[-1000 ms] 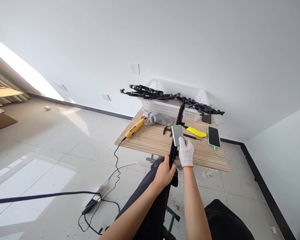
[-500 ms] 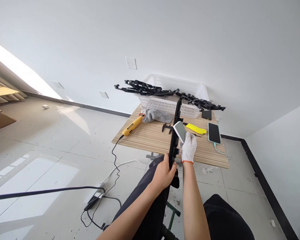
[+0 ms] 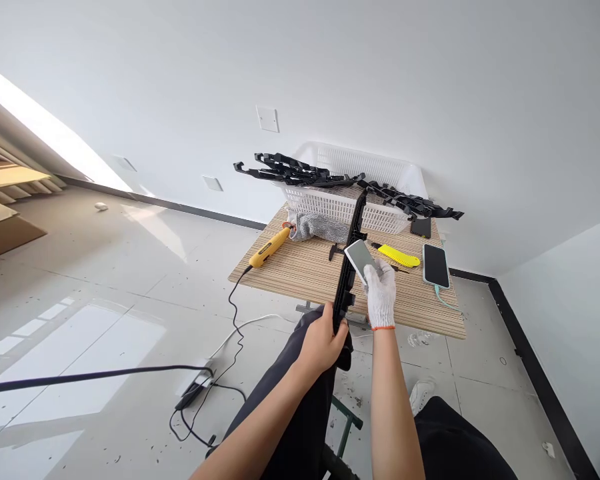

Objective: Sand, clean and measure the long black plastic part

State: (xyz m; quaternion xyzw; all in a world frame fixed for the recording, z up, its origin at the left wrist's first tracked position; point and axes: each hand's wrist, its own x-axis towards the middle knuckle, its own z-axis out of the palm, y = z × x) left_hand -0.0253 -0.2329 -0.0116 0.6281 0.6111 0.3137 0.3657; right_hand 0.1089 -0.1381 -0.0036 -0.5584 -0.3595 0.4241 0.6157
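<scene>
My bare left hand (image 3: pixel 323 343) grips the lower end of a long black plastic strip (image 3: pixel 344 287), fingers wrapped round it. The strip stands out over the near table edge, its far end reaching the basket front. My right hand (image 3: pixel 381 297), in a white knitted glove with an orange cuff, is closed on a flat rectangular block (image 3: pixel 359 255) with a grey face and white edge. The block lies over or against the strip's right side; whether they touch I cannot tell. Just beyond is a black caliper (image 3: pixel 335 251), partly covered by the strip.
A white basket (image 3: pixel 330 204) holds several black strips (image 3: pixel 300 172) overhanging its sides. On the table (image 3: pixel 280 280) are a yellow corded tool (image 3: pixel 269 248), a grey cloth (image 3: pixel 323 227), a yellow-handled knife (image 3: pixel 399 256) and a phone (image 3: pixel 435 267). Cables and a power strip (image 3: pixel 193 393) lie on the floor.
The view has shifted slightly, so the table appears further right. The block and gloved hand sit a little further left relative to the table, and the block's tilt has changed slightly. Both grips remain.
</scene>
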